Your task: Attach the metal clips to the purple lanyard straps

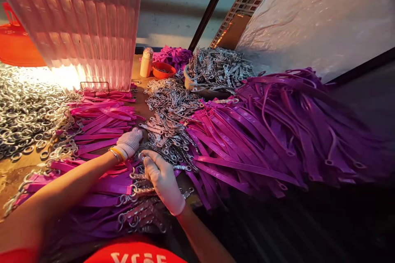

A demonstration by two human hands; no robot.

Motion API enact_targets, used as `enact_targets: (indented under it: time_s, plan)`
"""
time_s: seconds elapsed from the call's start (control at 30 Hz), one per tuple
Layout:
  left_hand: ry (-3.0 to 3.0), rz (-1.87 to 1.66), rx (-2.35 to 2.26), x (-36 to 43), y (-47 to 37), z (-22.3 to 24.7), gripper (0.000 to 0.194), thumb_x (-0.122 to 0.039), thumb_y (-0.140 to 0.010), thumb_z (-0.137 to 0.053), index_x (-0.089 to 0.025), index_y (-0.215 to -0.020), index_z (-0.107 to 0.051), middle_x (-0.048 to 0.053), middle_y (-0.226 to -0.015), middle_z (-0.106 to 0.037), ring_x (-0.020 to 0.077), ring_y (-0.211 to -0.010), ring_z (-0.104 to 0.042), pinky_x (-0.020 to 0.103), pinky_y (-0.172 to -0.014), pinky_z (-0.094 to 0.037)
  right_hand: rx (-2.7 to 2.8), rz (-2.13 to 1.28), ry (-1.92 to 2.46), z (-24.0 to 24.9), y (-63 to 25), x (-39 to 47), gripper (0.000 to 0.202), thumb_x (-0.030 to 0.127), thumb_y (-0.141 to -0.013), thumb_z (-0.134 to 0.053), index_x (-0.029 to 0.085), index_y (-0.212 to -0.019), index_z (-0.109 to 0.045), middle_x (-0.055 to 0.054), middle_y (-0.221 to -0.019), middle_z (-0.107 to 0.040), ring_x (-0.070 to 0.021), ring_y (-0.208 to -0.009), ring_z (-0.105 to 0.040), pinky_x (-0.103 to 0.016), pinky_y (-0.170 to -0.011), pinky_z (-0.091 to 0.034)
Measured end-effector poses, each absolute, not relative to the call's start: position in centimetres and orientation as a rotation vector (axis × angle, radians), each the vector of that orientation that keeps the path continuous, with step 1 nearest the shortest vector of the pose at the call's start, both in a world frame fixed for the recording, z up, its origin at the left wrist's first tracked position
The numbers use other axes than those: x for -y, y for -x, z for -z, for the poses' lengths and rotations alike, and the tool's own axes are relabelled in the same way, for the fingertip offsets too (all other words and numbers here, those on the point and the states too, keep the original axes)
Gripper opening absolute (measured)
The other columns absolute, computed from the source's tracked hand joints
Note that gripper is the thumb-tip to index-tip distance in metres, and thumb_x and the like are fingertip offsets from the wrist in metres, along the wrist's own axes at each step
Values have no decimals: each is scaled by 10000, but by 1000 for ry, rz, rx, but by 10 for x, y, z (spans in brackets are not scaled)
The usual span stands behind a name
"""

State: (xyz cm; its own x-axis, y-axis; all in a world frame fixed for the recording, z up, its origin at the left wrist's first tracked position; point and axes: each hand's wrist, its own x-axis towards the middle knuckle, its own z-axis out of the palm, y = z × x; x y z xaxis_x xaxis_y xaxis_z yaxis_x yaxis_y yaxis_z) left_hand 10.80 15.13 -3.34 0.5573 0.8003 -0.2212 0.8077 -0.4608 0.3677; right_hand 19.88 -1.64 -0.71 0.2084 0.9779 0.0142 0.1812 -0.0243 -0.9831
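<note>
Just beside my knit-gloved left hand [128, 143], whose grip I can't tell, my white-gloved right hand [163, 178] pinches a silvery metal ring [141, 156]

The bowl [161, 75] is orange-red. Just left of it, the bottle [146, 64] is pale cream. To the bowl's right, the large heap of straps [234, 144] is deep purple; to its left and nearer, the strap pile [103, 111] runs from hot pink to purple. In front of the bowl, the chain pieces [174, 100] are silver-grey. Nearer than these, the left hand [128, 144] wears white with a fine dotted pattern and yellow at the cuff, the right hand [163, 181] plain white. Left of the bowl, the panel [83, 16] is pinkish with upright stripes.
</note>
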Motion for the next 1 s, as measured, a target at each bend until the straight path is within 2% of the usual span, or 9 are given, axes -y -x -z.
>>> enact_targets:
  time_s: [0.13,0.23,0.33,0.43,0.5,0.63,0.73,0.9,1.0]
  plan:
    - [-2400,92,-1307,-151,-94,33,274,-173,-859,-536,-140,-1098,-667,182,-1123,-638,290,-967,-680,360,-812,-521,1250,-998,1416,4,-202,13,331,403,-989,-452,182,-1128,-656,30,-666,-552,-120,-585,-477,-222,-555,-409]
    - [-2398,80,-1292,-148,-83,30,247,-185,-837,-555,-128,-1044,-678,189,-1101,-642,286,-909,-673,348,-755,-509,1298,-929,1382,1,-200,11,277,343,-971,-467,183,-1099,-652,-3,-781,-622,-130,-681,-551,-221,-619,-465]
    - [-2364,19,-1236,-144,-79,29,240,-210,-764,-651,-161,-995,-688,131,-979,-677,253,-841,-653,300,-696,-483,1333,-888,1355,2,-195,11,267,309,-962,-466,185,-1105,-655,-28,-898,-681,-145,-774,-616,-241,-709,-513]
    - [-2274,-50,-1195,-140,-75,23,144,-207,-682,-715,-181,-821,-688,52,-745,-652,193,-706,-608,242,-600,-436,1392,-814,1395,4,-191,13,274,288,-974,-461,190,-1130,-663,-36,-952,-721,-158,-829,-652,-262,-781,-518]
    - [-2206,-97,-1181,-135,-65,12,78,-227,-711,-683,-180,-773,-674,20,-655,-608,151,-611,-560,215,-531,-400,1447,-723,1414,4,-189,15,270,267,-979,-470,195,-1154,-663,-49,-1017,-732,-169,-899,-665,-271,-845,-506]
    - [-1765,-276,-1042,-104,-28,-20,239,-370,-839,-578,-160,-925,-655,-31,-570,-510,85,-422,-398,192,-402,-310,1622,-571,1367,0,-184,16,254,226,-981,-489,205,-1171,-657,-63,-1067,-722,-181,-972,-658,-272,-907,-482]
    - [-1369,-419,-937,-72,-5,-38,292,-454,-845,-620,-166,-890,-600,-73,-495,-414,63,-366,-284,188,-351,-236,1737,-499,1402,-5,-177,15,254,193,-980,-486,205,-1172,-652,-59,-1032,-728,-181,-938,-661,-260,-864,-475]
    - [-1307,-523,-1003,-37,10,-41,383,-526,-873,-596,-193,-722,-480,-74,-496,-387,59,-385,-291,184,-357,-249,1892,-329,1535,-10,-163,19,233,202,-987,-484,197,-1147,-653,-61,-963,-739,-184,-861,-665,-254,-771,-441]
    - [-1428,-441,-1072,-33,14,-36,385,-529,-884,-587,-190,-723,-501,-66,-504,-417,68,-397,-323,189,-369,-255,1964,-225,1556,-6,-157,20,226,214,-999,-461,195,-1104,-659,-61,-929,-735,-182,-833,-663,-256,-751,-427]
